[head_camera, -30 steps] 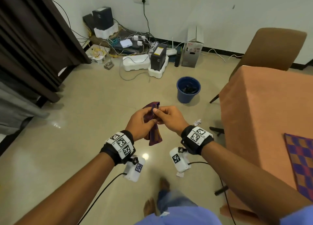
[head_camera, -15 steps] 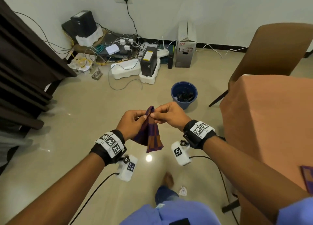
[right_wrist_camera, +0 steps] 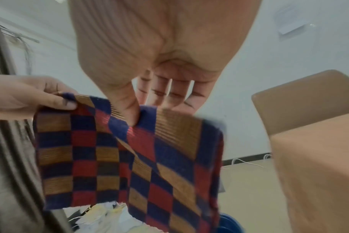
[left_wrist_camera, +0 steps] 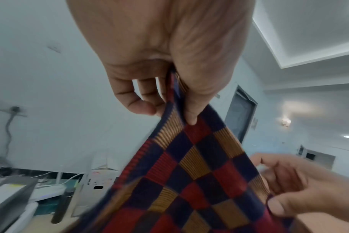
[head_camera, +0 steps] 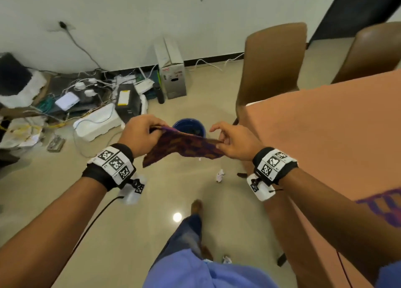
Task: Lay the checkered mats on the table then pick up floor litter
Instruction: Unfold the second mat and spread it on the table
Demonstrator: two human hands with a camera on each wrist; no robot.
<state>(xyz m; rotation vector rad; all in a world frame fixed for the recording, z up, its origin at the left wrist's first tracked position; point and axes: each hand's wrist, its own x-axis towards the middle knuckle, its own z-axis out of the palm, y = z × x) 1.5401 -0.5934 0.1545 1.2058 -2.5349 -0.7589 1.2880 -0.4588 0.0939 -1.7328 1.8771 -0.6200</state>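
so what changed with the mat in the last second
The hands drew apart: left hand and right hand pulled the bunched checkered mat open into a spread sheet. Both still pinch its top edge. The crumpled paper stays on the floor.

The floor (head_camera: 54, 201) is tiled in glossy beige. A blue bucket (head_camera: 196, 127) is stood on it near the table (head_camera: 325, 135), with two brown chairs (head_camera: 271, 66) drawn up beside that table. A crumpled paper scrap (head_camera: 219, 175) is seen on the tiles near the table's corner, and another (head_camera: 226, 259) lower down by the person's feet. Against the wall a grey box (head_camera: 173, 79), white foam blocks (head_camera: 97, 122) and a tangle of cables and devices (head_camera: 86, 90) are piled. The table is covered in orange cloth, on which a blurred checkered mat (head_camera: 386, 207) is laid.
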